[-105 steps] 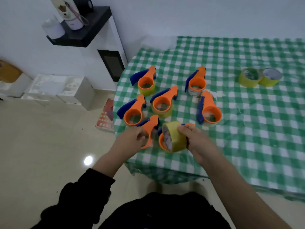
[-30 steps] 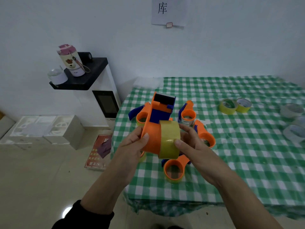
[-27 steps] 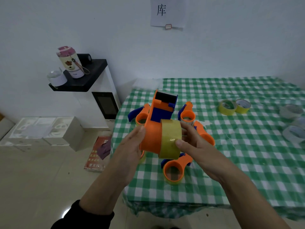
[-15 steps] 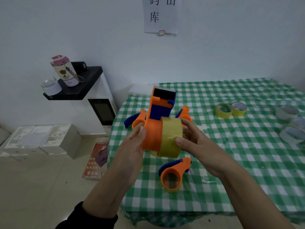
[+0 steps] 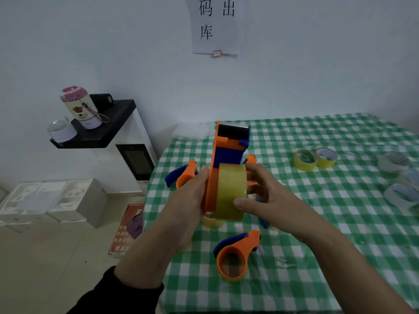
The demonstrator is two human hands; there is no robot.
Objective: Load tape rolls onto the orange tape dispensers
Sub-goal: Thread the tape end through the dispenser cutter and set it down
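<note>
Plastic under my left hand (image 5: 189,200): the fingers curl over the round side of the orange dispenser (image 5: 227,143) and hold it up off the table, its cutter head standing above my knuckles. The shell looks light, stiff and smooth, so I judge the broad flat side the safest place to grip it. The cutter end above my fingertips is best left alone.

Just right of those fingers, the yellow tape roll (image 5: 230,192) sits against the dispenser's hub. Whether it is fully seated I cannot tell.

My right hand (image 5: 272,200) pinches the roll, thumb on the near outer band and the other fingers reaching over its far edge. The roll should be firm across its width and slick on the outer wrap, so I would hold it by the edges, where there is no loose sticky end.

Below my right wrist an empty dispenser (image 5: 235,254) lies on the checked cloth (image 5: 317,245). Well beyond my right fingertips, two spare rolls (image 5: 305,159) sit touching each other.
</note>
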